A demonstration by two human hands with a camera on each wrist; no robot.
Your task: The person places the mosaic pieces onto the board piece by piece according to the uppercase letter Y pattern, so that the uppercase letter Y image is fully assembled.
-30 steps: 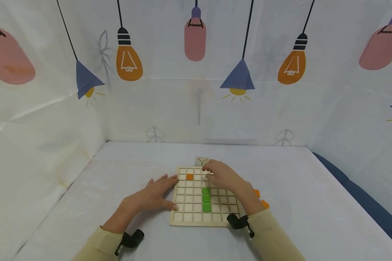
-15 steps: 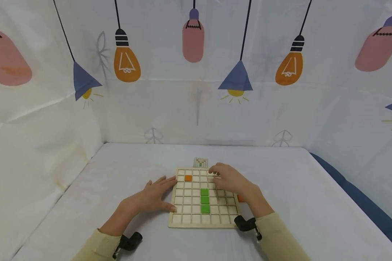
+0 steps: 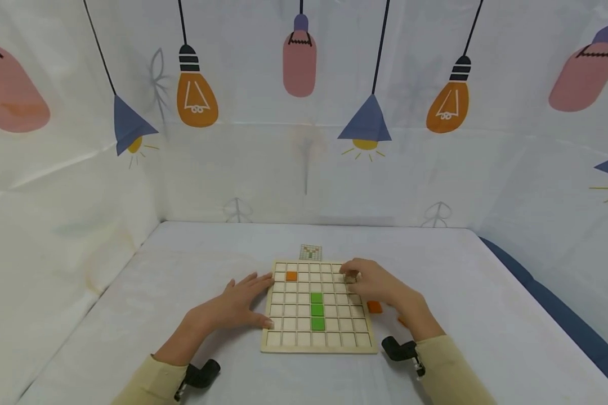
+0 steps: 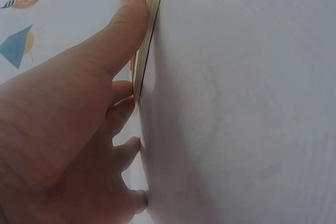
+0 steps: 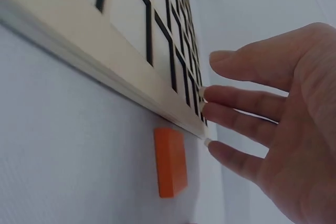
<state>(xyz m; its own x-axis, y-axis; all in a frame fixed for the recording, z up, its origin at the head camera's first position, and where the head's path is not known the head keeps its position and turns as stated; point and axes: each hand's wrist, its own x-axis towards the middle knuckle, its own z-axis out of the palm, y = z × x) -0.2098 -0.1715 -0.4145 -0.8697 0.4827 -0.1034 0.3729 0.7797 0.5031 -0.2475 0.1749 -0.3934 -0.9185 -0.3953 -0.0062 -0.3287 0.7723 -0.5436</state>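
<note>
Orange tile [image 3: 374,306] lying loose on worktop just right of wooden grid board [image 3: 318,344], right beside the right hand [image 3: 380,284], fingers straight on board's edge. Left hand [image 3: 235,302] flat, bracing board's left side.

white tablecloth [image 3: 182,281] | lamp-print backdrop [image 3: 304,140] | small pattern card [image 3: 311,252] beyond the board

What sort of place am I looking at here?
Probably a makeshift tabletop booth, not a lived-in room: a white-covered table, cloth walls printed with lamps on three sides, and a wooden grid board with coloured tiles under both hands.
</note>
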